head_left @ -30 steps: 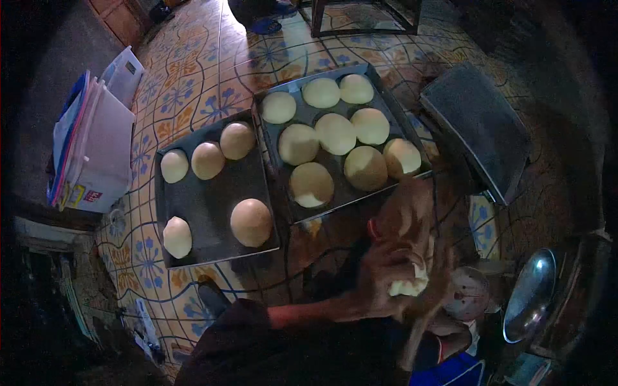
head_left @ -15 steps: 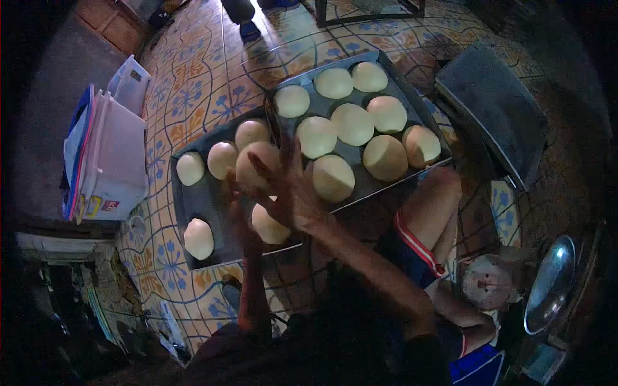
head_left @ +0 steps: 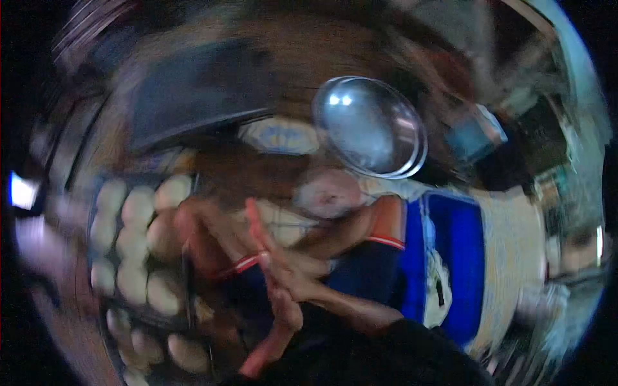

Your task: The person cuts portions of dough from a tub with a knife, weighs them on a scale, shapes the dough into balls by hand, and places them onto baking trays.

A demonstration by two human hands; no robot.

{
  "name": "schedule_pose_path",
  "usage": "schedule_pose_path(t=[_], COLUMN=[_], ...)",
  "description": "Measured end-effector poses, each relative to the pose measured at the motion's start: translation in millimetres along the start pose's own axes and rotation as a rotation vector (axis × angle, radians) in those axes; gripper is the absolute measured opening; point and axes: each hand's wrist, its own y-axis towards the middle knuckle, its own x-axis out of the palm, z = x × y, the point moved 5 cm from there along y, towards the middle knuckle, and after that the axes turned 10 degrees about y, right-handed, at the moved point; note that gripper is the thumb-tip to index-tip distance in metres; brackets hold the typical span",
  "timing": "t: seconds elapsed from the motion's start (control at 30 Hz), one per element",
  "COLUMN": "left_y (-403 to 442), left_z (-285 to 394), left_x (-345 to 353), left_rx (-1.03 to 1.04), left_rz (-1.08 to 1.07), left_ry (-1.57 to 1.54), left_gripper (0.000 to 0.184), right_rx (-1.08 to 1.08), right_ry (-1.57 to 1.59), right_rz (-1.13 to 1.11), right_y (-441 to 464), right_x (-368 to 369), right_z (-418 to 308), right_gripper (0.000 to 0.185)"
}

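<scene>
My right hand (head_left: 293, 276) and my left hand (head_left: 283, 312) meet palm to palm above my lap, blurred, with fingers stretched out and no dough visible between them. At the left, a dark tray (head_left: 192, 257) bears several round pale dough balls (head_left: 132, 243). Below it, at the lower left edge, part of a second tray holds more balls (head_left: 187, 352). To the right of my legs is a blue container (head_left: 465, 270) with a pale lump (head_left: 438, 296) inside, a dark object lying on it.
A shiny round metal basin (head_left: 367, 132) lies beyond my knees. Near it sits a round pinkish item (head_left: 331, 192). A large dark flat panel or tray (head_left: 193, 90) is at the upper left. Blurred household items line the right side.
The view has swung right, bringing the blue container into sight. My hands have left the dough ball over the nearer tray and come together above my lap.
</scene>
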Motion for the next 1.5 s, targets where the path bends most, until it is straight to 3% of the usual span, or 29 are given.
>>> schedule_pose_path(t=[0.1,0.17,0.2,0.27,0.3,0.37,0.47,0.5,0.53,0.6,0.67,0.73,0.8,0.87,0.9,0.93,1.0,1.03,1.07,1.13,1.2,1.23,1.27,1.33,1.43,1.47,1.5], left_y=[5,-1,11,0,-4,-3,9,19,22,20,15,10,-10,-30,-40,-45,-66,-81,-96,-132,-154,-160,-160,-162,-156,-153,-150], left_z=[11,22,22,27,24,2,-19,-36,-46,-62,-74,-89,-109,-129,-141,-157,-201,-217,-232,-259,-304,-317,-334,-371,-388,-400,-408], left_x=[90,126,143,189,202,206,224,228,233,251,278,305,339,371,383,390,391,399,408,426,438,445,449,439,446,446,447], left_rx=[-0.091,-0.103,-0.143,-0.138,-0.208,-0.199,-0.254,-0.217,-0.181,-0.23,-0.118,-0.118,-0.128,-0.171,-0.203,-0.198,-0.138,-0.043,0.057,0.425,0.462,0.475,0.343,0.137,0.131,0.01,-0.11], left_rz=[-0.291,-0.428,-0.506,-0.845,-0.812,-0.901,-0.873,-0.91,-0.945,-0.937,-1.062,-1.143,-1.288,-1.433,-1.558,-1.571,-1.717,-1.795,-1.872,-2.062,-2.03,-2.036,-1.993,-2.028,-1.963,-2.039,-2.097], left_ry=[0.128,0.241,0.235,0.141,0.191,0.241,0.354,0.268,0.184,0.177,0.388,0.341,0.478,0.628,0.766,0.769,0.819,0.922,1.019,1.211,1.319,1.318,1.445,1.699,1.56,1.659,1.751], left_gripper=[0.063,0.065,0.065,0.068,0.054,0.043,0.031,0.035,0.039,0.044,0.044,0.037,0.023,0.017,0.014,0.014,0.027,0.036,0.047,0.088,0.112,0.112,0.116,0.132,0.119,0.102,0.086], right_rx=[-0.131,-0.177,-0.186,-0.076,-0.053,-0.03,0.733,0.931,0.941,1.359,1.271,1.19,1.209,0.942,0.994,0.893,0.597,0.47,0.48,0.19,0.192,0.309,0.442,0.387,0.384,0.402,0.45], right_ry=[0.017,-0.172,-0.31,-0.283,-0.68,-1.027,-1.044,-1.088,-1.065,-0.931,-0.837,-0.746,-0.664,-0.588,-0.522,-0.504,-0.599,-0.964,-0.963,-0.398,-0.324,-0.441,-0.611,-0.711,-0.604,-0.499,-0.699], right_rz=[0.319,0.511,0.578,0.844,0.897,1.113,1.179,1.051,1.073,0.911,0.969,1.076,1.151,1.21,1.294,1.38,1.598,1.689,1.696,2.14,2.205,2.207,2.119,1.991,2.005,1.999,1.91], right_y=[-31,-69,-78,-147,-185,-270,-376,-408,-419,-449,-480,-478,-483,-481,-488,-497,-503,-521,-528,-554,-559,-565,-552,-542,-544,-544,-547], right_x=[-85,-137,-162,-208,-235,-265,-288,-291,-290,-280,-285,-304,-324,-342,-341,-337,-313,-301,-291,-262,-250,-247,-250,-253,-255,-257,-258], right_z=[-22,-36,-41,-45,-59,-96,-99,-79,-72,-47,-3,11,4,-12,-36,-46,-98,-109,-112,-114,-86,-67,-73,-88,-86,-86,-80], right_gripper=[0.069,0.069,0.069,0.059,0.048,0.036,0.03,0.039,0.039,0.046,0.052,0.055,0.054,0.052,0.046,0.046,0.045,0.041,0.041,0.04,0.037,0.037,0.037,0.034,0.039,0.043,0.052])
